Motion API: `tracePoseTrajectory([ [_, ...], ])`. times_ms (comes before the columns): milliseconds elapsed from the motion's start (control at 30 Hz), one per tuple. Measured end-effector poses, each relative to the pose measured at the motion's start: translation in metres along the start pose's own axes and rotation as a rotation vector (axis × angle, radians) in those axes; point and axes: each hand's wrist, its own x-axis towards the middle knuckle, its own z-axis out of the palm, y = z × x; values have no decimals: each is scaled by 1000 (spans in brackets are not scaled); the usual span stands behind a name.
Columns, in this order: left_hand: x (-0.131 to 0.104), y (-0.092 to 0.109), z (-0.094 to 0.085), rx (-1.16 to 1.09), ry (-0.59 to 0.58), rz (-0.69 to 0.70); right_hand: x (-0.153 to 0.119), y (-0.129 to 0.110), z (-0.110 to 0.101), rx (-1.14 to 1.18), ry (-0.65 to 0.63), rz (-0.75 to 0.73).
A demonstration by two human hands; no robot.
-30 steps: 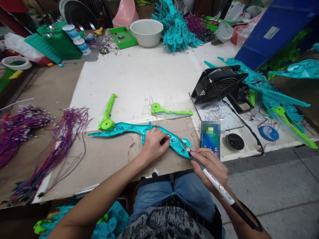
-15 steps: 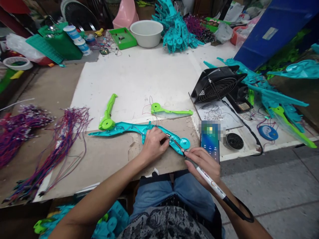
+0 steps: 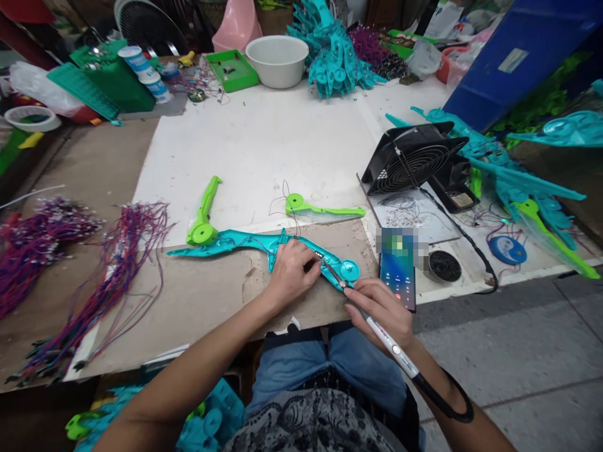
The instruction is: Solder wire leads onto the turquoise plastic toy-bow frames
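A long turquoise plastic shell [image 3: 249,241] lies on the cardboard in front of me, with thin wires inside and a round end at the right. My left hand [image 3: 293,269] is curled over its middle, fingers bent against it; the fingertips partly hide what they press. Gripped like a pen in my right hand [image 3: 384,307] is a soldering iron [image 3: 387,342]. Its tip touches or nearly touches small metal parts inside the shell, just right of my left fingers. A bright green arm piece [image 3: 203,216] meets the shell's left part. Another green piece [image 3: 325,210] with thin wires lies behind it.
A phone [image 3: 398,282] and a round black pot [image 3: 444,266] are right of my hand. Behind them stands a black fan [image 3: 414,160] with a cord. Bundled wires [image 3: 127,251] lie left. A white basin [image 3: 277,61] and piled turquoise parts [image 3: 334,63] are at the back.
My right hand and the soldering iron have shifted slightly left, with the tip a little nearer my left fingers. The left hand and shell stay in place.
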Motion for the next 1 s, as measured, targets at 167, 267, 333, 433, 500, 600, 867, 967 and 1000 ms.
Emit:
tracePoseTrajectory([
  [167,0,-1,1,3,8,6,1,-5,-11,-17,55,86],
  [267,0,-1,1,9,11,13,-1,-7,-16,-16,93,119],
  [333,0,-1,1,13,9,12,-3,-7,-17,-23,104,129],
  [433,0,-1,1,18,3,7,-5,-6,-18,-38,113,141],
  [500,0,-1,1,17,2,8,-6,-5,-19,-34,123,138],
  [600,0,-1,1,14,9,11,-6,-4,-20,-27,132,133],
  [867,-1,-1,1,-14,20,4,-8,-5,-23,-21,125,158],
  [967,-1,-1,1,-6,18,18,-11,-3,-27,-17,104,143],
  [1000,-1,-2,1,-2,16,23,-11,-2,-29,-10,105,132],
])
